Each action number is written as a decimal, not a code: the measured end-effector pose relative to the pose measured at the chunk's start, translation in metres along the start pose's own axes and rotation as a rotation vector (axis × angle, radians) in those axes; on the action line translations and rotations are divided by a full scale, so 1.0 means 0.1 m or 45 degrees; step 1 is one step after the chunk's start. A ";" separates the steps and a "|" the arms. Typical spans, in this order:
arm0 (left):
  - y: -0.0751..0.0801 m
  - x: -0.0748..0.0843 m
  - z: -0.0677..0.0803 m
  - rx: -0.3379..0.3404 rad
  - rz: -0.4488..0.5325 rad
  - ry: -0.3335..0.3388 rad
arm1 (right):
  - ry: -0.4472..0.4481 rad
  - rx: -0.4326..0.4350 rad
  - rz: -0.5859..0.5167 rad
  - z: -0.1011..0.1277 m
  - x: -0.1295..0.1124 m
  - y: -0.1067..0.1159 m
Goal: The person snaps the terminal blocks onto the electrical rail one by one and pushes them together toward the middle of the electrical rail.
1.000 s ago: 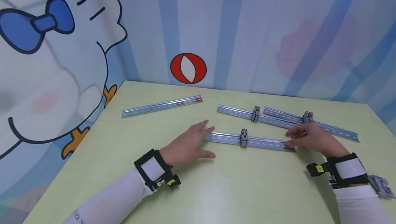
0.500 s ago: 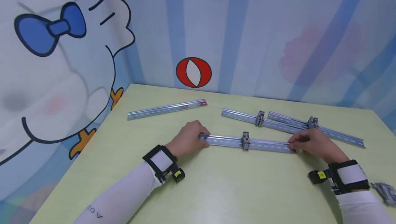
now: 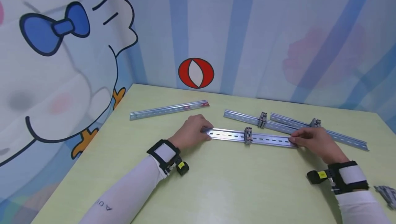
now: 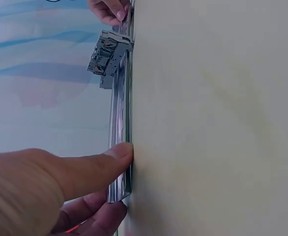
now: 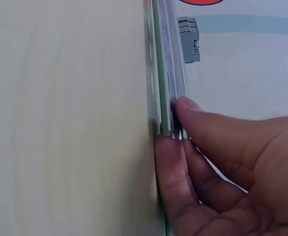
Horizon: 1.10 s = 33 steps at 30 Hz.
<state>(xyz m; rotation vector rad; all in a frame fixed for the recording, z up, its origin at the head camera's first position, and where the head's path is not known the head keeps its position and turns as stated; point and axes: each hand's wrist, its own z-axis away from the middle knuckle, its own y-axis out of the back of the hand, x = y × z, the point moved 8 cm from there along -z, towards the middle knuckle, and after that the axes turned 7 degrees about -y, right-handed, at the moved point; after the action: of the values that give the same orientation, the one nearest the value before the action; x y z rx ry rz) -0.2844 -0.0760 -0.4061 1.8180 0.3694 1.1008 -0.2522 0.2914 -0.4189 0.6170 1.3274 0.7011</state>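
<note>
Holding the long metal rail (image 3: 250,137) at both ends near the middle of the table (image 3: 216,189), left hand (image 3: 191,131) and right hand (image 3: 312,140) fingers pinching it tight. Risking a tilt, sliding the small gray clip (image 3: 248,135) along or off.

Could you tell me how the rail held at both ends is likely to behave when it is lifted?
The rail looks like thin metal and shows no sag between the left hand and right hand, so probably stiff and light. The clip might slide if it tilts. Its flat profile shouldn't roll.
</note>
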 end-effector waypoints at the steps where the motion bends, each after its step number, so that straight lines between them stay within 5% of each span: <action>1: 0.02 -0.02 -0.02 0.011 0.001 0.012 | 0.004 0.017 -0.004 0.00 -0.01 0.00; 9: 0.13 -0.24 -0.14 0.122 -0.021 0.081 | 0.075 0.164 0.030 -0.07 -0.23 -0.02; 17: 0.13 -0.32 -0.15 0.174 0.086 0.100 | 0.146 0.268 0.127 -0.01 -0.37 0.00; 33: 0.07 -0.33 -0.17 0.150 0.126 0.075 | 0.133 0.403 0.178 0.06 -0.46 0.01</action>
<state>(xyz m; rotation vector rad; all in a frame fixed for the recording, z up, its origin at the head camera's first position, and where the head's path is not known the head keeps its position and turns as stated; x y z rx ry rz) -0.3183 -0.0916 -0.4149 1.9275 0.3895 1.2250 -0.2506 0.2569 -0.3879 0.9448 1.5172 0.6471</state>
